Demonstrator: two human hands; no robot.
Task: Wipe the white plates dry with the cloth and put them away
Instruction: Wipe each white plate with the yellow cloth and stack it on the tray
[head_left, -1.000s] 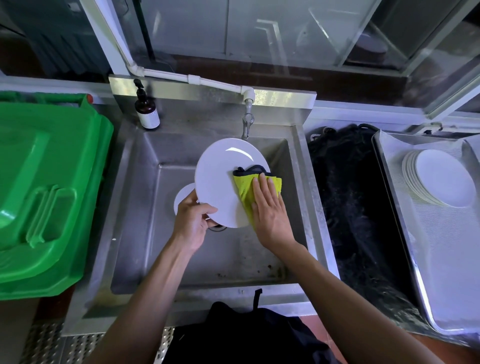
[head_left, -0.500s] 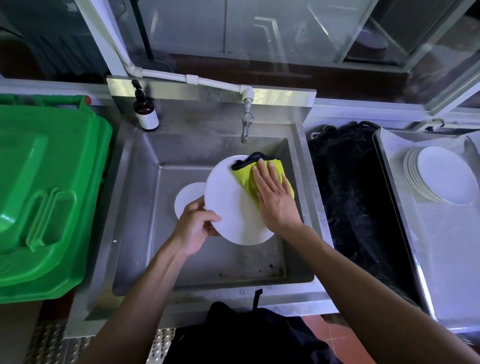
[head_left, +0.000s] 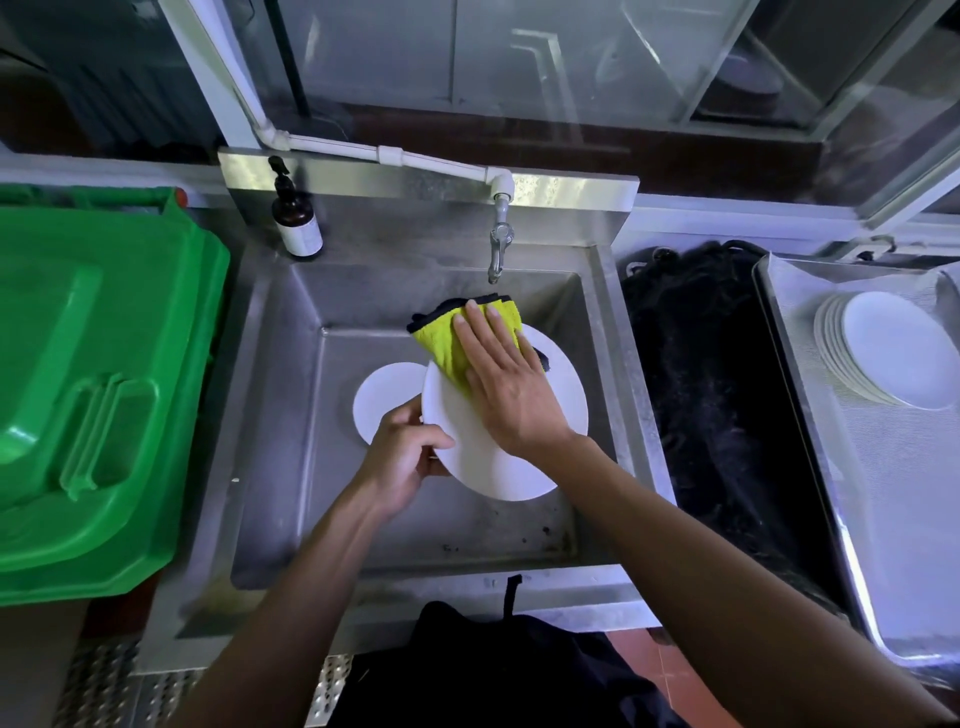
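Green plastic fills the far left of our view: a bin lid (head_left: 98, 374), untouched, with a brown pump bottle (head_left: 296, 218) on the steel ledge behind the sink (head_left: 291, 415). Inside the basin a second white plate (head_left: 382, 397) lies flat on the bottom, waiting its turn. Our left hand (head_left: 402, 457) grips the near-left rim of the plate in hand (head_left: 498, 462), thumb over the face and fingers curled beneath, holding it tilted above the basin. A second ago the yellow-green cloth (head_left: 449, 338) sat at the plate's right side; now our right hand (head_left: 506, 384), fingers straight and flat, has pushed it up and across to the far-left edge, so part of the cloth hangs past the rim under the tap (head_left: 497, 249). We judge that the stroke has swept most of the upper face, so this side is nearly dry; the underside probably remains. Further right, beyond a dark mat (head_left: 717, 415), a stack of plates (head_left: 883, 353) rests on the lined tray (head_left: 909, 519), where this one should go.
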